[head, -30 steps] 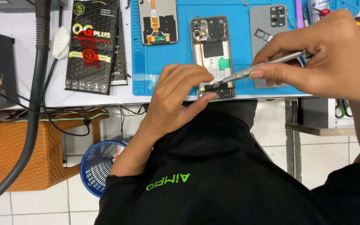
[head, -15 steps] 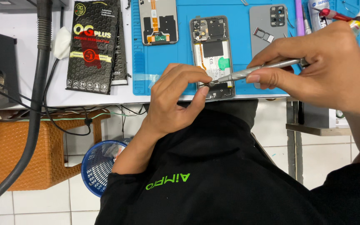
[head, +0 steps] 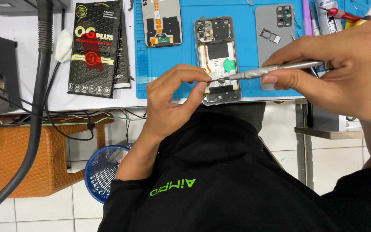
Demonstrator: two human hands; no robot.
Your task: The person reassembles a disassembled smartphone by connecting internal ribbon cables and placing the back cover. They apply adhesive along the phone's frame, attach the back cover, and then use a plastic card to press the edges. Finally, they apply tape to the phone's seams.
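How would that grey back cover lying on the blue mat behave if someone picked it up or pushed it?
The grey back cover looks like a thin, flat shell, so it is probably light and may flex a little. Lying flat on the blue mat, it cannot roll or tip; a push would likely just slide it. Its camera window seems the most fragile part.

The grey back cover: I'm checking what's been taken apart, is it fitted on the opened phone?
No, the back cover lies apart on the blue mat, right of the opened phone.

A black glossy packet (head: 94,49) lies left of the blue mat (head: 168,64); below it stand an orange stool (head: 26,159) and a blue basket (head: 101,172).
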